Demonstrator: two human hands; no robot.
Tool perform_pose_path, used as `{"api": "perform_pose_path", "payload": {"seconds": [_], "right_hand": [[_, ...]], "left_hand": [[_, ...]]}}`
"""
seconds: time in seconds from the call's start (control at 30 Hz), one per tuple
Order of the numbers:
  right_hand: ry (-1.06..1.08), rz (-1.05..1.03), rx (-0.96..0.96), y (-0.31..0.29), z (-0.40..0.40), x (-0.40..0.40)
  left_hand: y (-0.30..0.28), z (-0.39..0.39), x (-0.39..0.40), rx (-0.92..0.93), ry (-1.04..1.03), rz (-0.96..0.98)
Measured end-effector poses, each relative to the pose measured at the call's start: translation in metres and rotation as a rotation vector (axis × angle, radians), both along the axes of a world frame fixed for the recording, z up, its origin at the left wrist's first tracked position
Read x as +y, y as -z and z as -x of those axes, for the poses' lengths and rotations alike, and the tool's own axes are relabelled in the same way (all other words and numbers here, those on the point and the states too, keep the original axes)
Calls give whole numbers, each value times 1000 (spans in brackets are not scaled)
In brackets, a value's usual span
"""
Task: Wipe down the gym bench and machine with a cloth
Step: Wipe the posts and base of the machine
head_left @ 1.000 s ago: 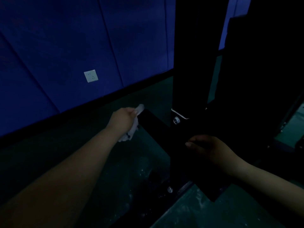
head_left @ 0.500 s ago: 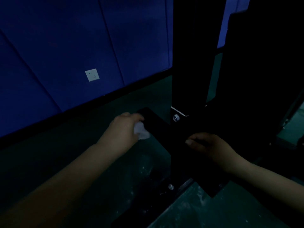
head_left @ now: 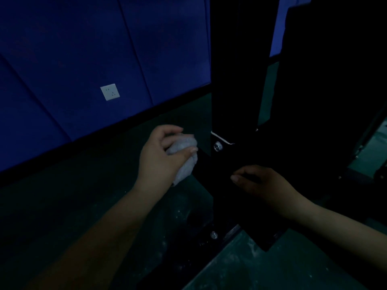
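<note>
Left hand (head_left: 161, 153) grips a bunched pale cloth (head_left: 184, 155), thumb and fingers curled round it, with the wad bulging between thumb and forefinger and a tail of fabric hanging down past the heel of the palm. The cloth lies against the near end of a black horizontal bar (head_left: 211, 174) at the base of the machine, just left of the black upright post (head_left: 236, 70) that rises out of frame. Right hand (head_left: 263, 185) rests on the same low black frame to the right of the cloth, palm down, fingers loosely bent and thumb stretched toward the left; it holds nothing that can be made out, though the dim light hides the fingertips. A silver bolt (head_left: 217, 146) shows at the foot of the post, between the two hands and a little above them, beneath a thin pale edge of bracket. A second small bolt (head_left: 213, 235) sits lower, near the dusty dark-green floor (head_left: 240, 268). Behind the left arm runs a blue panelled wall (head_left: 83, 49) with a white wall socket (head_left: 110, 92) set in it, above a dark skirting strip. Further black machine parts fill the right side, too dark to tell apart. No containers can be seen in the gloom.
</note>
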State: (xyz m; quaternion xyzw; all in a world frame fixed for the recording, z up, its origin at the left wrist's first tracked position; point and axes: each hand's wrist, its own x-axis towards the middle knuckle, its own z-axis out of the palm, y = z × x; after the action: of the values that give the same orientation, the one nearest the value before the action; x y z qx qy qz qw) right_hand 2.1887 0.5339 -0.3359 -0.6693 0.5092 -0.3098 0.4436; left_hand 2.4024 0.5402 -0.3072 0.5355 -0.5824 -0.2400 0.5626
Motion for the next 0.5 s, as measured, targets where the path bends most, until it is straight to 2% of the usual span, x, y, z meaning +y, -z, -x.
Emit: {"api": "perform_pose_path", "payload": {"seconds": [0.13, 0.23, 0.33, 0.4, 0.5], "right_hand": [[-11, -20, -20, 0, 0, 0], [-20, -20, -11, -1, 1, 0], [-10, -10, -1, 1, 1, -1], [-9, -17, -9, 2, 1, -1], [-24, -39, -38, 2, 2, -2]], "left_hand": [[22, 10, -13, 63, 79, -12], [39, 14, -18, -112, 22, 48], [46, 9, -17, -405, -56, 97], [45, 2, -16, -580, -41, 49], [36, -6, -12, -628, 84, -83]]}}
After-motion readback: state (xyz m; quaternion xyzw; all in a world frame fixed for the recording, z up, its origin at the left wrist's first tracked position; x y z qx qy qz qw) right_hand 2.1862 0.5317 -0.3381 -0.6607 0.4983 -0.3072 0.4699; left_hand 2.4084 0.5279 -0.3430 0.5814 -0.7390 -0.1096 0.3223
